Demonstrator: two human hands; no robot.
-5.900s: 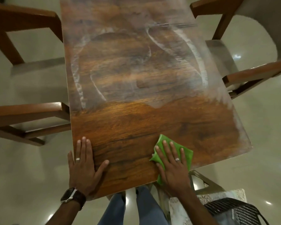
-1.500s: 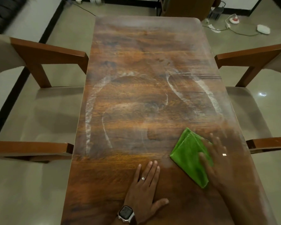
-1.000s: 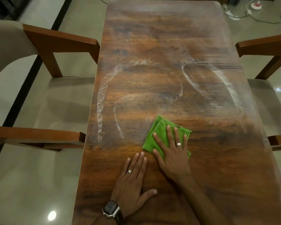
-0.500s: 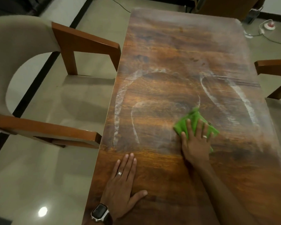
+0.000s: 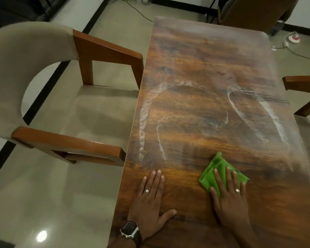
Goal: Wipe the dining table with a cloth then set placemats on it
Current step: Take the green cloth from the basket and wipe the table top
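Observation:
A long wooden dining table (image 5: 204,72) runs away from me, its far half dusty with pale curved smear lines. A folded green cloth (image 5: 217,169) lies near the table's near middle. My right hand (image 5: 230,197) presses flat on the cloth with straight, spread fingers. To its left, my left hand (image 5: 151,203) rests flat on the bare wood, palm down, a watch on its wrist. No placemats are in view.
A beige chair with wooden arms (image 5: 100,51) stands close along the table's left side. Another chair's wooden arm (image 5: 301,83) shows at the right edge. Beyond the far end are a brown chair back (image 5: 258,11) and cables with a power strip (image 5: 292,37) on the floor.
Over the last half second my right hand pulled the cloth back toward me from the smeared area. Before that it swept leftward from the right side. My left hand stayed flat on the wood.

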